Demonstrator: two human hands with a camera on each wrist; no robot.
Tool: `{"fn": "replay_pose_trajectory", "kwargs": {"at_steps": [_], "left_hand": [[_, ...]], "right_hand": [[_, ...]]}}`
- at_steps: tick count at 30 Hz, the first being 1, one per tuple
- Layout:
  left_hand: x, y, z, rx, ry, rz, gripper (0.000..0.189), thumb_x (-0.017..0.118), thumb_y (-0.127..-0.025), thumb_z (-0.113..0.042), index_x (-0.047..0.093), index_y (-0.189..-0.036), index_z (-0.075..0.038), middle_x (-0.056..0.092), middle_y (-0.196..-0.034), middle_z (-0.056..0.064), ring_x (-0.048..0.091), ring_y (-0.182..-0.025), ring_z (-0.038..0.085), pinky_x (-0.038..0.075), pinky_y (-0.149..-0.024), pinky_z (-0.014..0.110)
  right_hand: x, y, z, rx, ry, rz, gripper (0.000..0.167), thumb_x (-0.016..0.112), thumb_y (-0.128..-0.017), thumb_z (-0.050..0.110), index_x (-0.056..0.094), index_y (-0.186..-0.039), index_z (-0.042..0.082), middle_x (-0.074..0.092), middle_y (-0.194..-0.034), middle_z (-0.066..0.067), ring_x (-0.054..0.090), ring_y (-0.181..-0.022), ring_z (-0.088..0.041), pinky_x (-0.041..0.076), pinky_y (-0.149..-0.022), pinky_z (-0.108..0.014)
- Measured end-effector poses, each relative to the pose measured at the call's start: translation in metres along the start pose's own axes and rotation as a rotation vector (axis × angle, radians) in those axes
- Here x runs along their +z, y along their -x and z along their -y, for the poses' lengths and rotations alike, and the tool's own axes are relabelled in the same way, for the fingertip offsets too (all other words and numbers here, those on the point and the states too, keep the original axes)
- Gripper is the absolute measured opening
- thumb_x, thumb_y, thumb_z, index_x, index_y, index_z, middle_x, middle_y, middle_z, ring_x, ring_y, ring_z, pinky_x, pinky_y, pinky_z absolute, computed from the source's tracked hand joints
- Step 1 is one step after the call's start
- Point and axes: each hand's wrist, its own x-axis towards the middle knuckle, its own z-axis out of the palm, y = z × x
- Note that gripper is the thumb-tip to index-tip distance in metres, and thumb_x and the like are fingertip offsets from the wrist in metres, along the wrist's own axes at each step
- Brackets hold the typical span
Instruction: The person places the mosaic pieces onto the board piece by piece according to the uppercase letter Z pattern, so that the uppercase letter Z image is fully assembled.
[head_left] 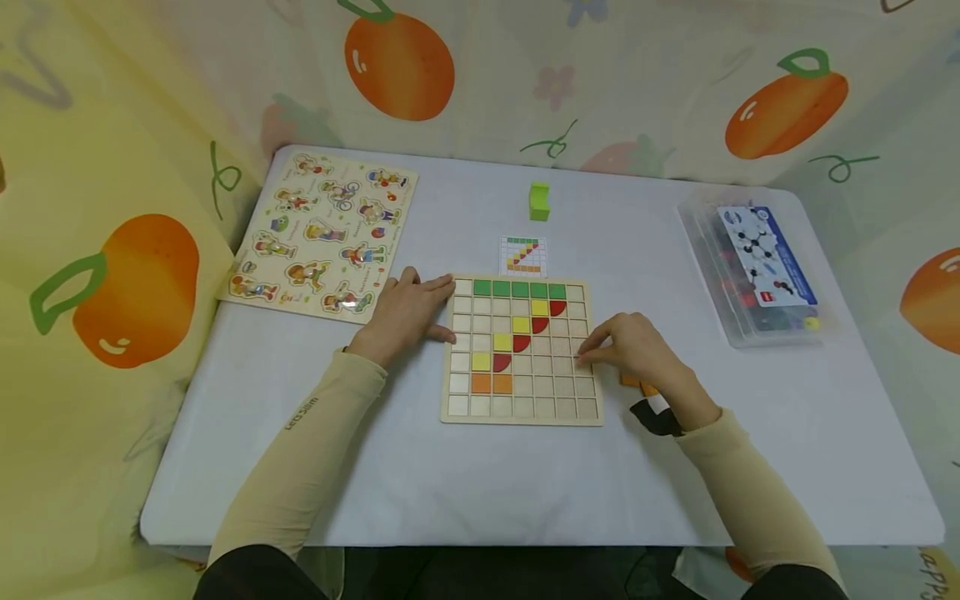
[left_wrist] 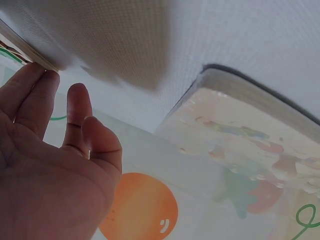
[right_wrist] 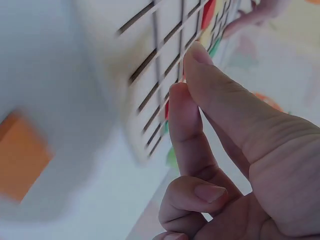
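Note:
A wooden grid board (head_left: 555, 408) lies on the table with green, yellow, red quarter-round and two orange tiles (head_left: 491, 383) in its squares. My left hand (head_left: 405, 321) rests at the board's left edge, fingertips and thumb touching it; in the left wrist view this hand (left_wrist: 55, 145) has its fingers extended. Over the board's right edge is my right hand (head_left: 637, 350), thumb and index finger close together. The right wrist view shows this hand (right_wrist: 235, 150) with the other fingers curled; whether a tile is between the fingertips cannot be told. A small pattern card (head_left: 523, 256) lies behind the board.
Loose orange tiles (head_left: 630, 380) lie beneath the right hand, near a black strap (head_left: 656, 418) at that wrist. A picture puzzle board (head_left: 322, 233) is at the back left. A clear plastic case (head_left: 757, 267) sits at the right, and a green block (head_left: 539, 202) at the back.

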Motion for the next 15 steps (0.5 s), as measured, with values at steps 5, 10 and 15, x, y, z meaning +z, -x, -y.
{"fn": "replay_pose_trajectory", "kwargs": {"at_steps": [5, 10, 15], "left_hand": [[0.0, -0.001, 0.001, -0.006, 0.009, 0.013, 0.096, 0.076, -0.077, -0.058, 0.043, -0.158, -0.02, 0.041, -0.167, -0.005, 0.046, -0.109, 0.029, 0.041, -0.085, 0.042], [-0.001, 0.0, 0.001, 0.005, 0.0, 0.005, 0.095, 0.075, -0.077, -0.058, 0.044, -0.158, -0.018, 0.041, -0.167, -0.004, 0.045, -0.106, 0.028, 0.04, -0.084, 0.041], [0.0, -0.001, 0.001, 0.009, 0.008, 0.004, 0.095, 0.075, -0.078, -0.058, 0.044, -0.158, -0.019, 0.041, -0.167, -0.004, 0.046, -0.107, 0.028, 0.04, -0.083, 0.041]], "right_hand": [[-0.006, 0.012, -0.019, 0.062, 0.002, -0.008, 0.019, 0.082, -0.087, 0.022, 0.084, -0.095, 0.005, 0.08, -0.105, -0.019, 0.056, -0.075, -0.019, 0.04, -0.066, -0.026], [-0.009, 0.022, -0.035, 0.124, -0.002, 0.014, 0.022, 0.081, -0.089, 0.026, 0.084, -0.098, 0.006, 0.079, -0.11, -0.021, 0.061, -0.082, -0.024, 0.044, -0.066, -0.026], [-0.01, 0.029, -0.046, 0.198, -0.001, 0.065, 0.025, 0.083, -0.086, 0.028, 0.084, -0.102, 0.009, 0.077, -0.117, -0.02, 0.066, -0.107, -0.035, 0.048, -0.072, -0.028]]}}
